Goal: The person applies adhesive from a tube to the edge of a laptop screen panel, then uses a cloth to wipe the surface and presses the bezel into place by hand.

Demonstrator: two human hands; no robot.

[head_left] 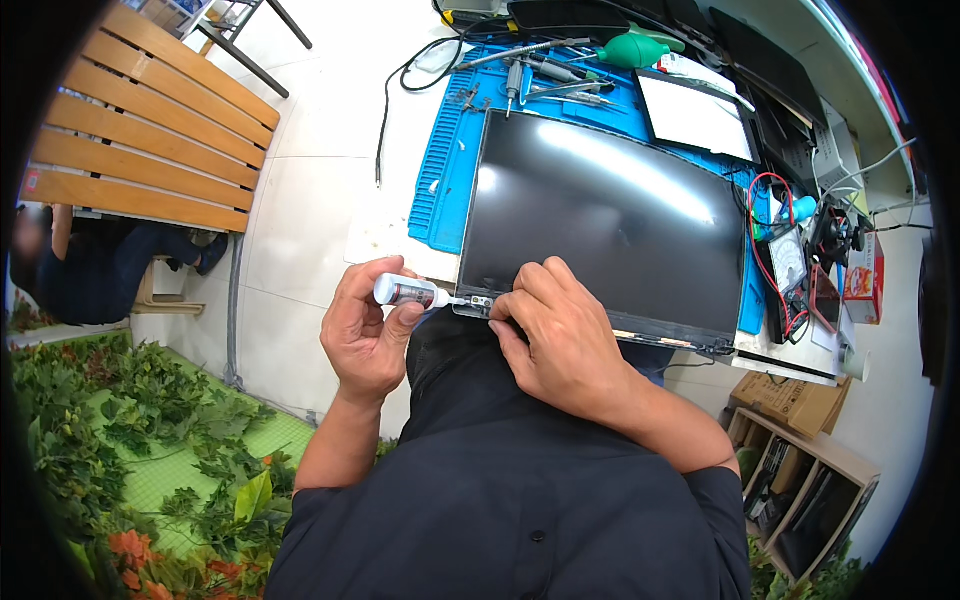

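Note:
A dark laptop screen panel (610, 220) lies face up, its near edge overhanging the bench toward me. In my left hand (367, 325) is a small white glue-type bottle (405, 291) with a narrow nozzle, held sideways between thumb and fingers. The nozzle tip points at a metal hinge bracket (480, 303) on the panel's near left corner; whether it touches cannot be told. My right hand (555, 335) rests at the panel's near edge, fingers curled and pinched beside the bracket. What those fingertips grip, if anything, is hidden.
Beneath the panel is a blue repair mat (440, 190) with screwdrivers and tweezers along its far side. A green air blower (633, 50) lies at the back. On the right are an analog meter (788, 258) and red leads. Another person (110, 260) sits beyond a slatted wooden bench (150, 130).

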